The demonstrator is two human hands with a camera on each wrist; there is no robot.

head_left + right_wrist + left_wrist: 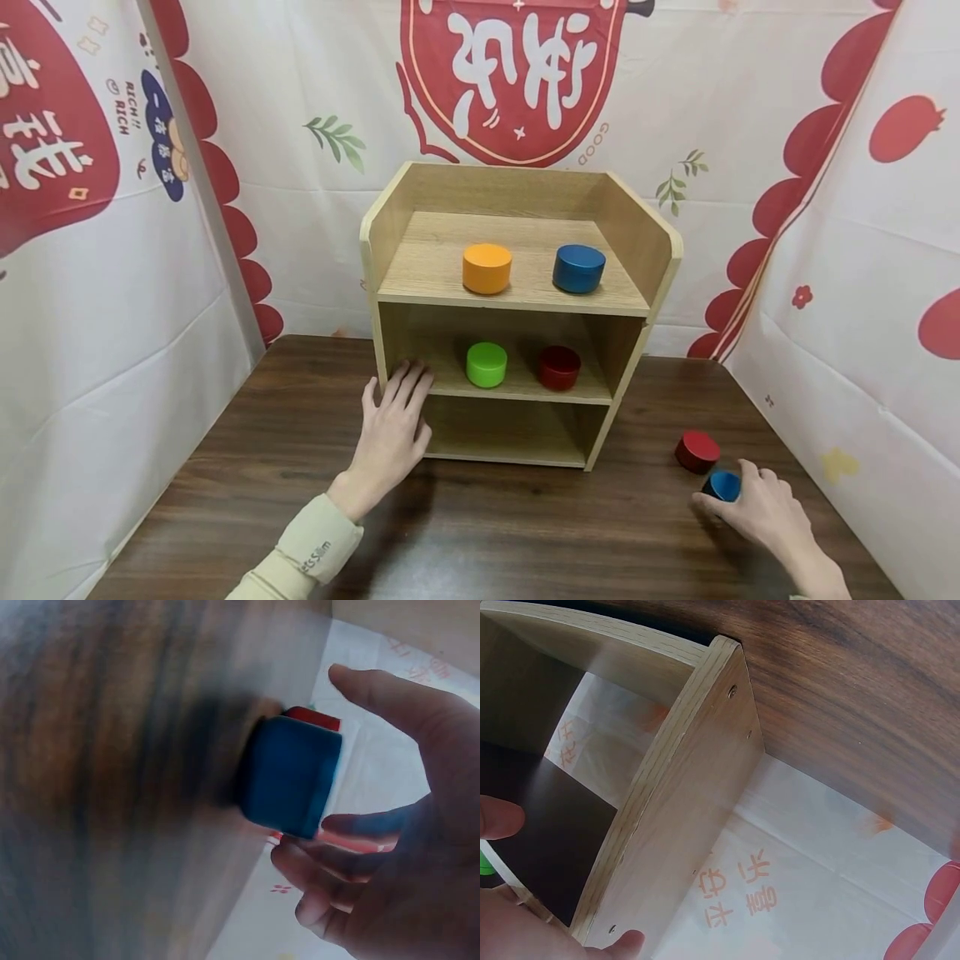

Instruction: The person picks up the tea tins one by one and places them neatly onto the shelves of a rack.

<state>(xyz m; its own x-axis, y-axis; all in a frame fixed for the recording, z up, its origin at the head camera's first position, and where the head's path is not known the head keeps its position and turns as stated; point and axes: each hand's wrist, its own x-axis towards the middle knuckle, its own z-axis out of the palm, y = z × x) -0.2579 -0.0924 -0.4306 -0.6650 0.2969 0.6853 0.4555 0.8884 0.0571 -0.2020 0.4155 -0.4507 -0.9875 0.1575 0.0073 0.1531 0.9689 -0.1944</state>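
Note:
A three-level wooden shelf (480, 458) stands on the table, an orange round block (487, 269) and a blue one (578, 268) on top. A green block (487, 365) and a dark red one (558, 368) sit on its middle board. My left hand (392, 437) grips the shelf's left side panel (671, 802), fingers on both faces. At the right, my right hand (772, 512) is around another blue block (723, 487) on the table; in the right wrist view the thumb stands apart from this blue block (289, 776), with fingertips near its lower edge.
A red round block (697, 452) lies just behind the blue one at the right of the brown table (510, 542). Printed white cloth (300, 250) hangs behind the table and along both sides.

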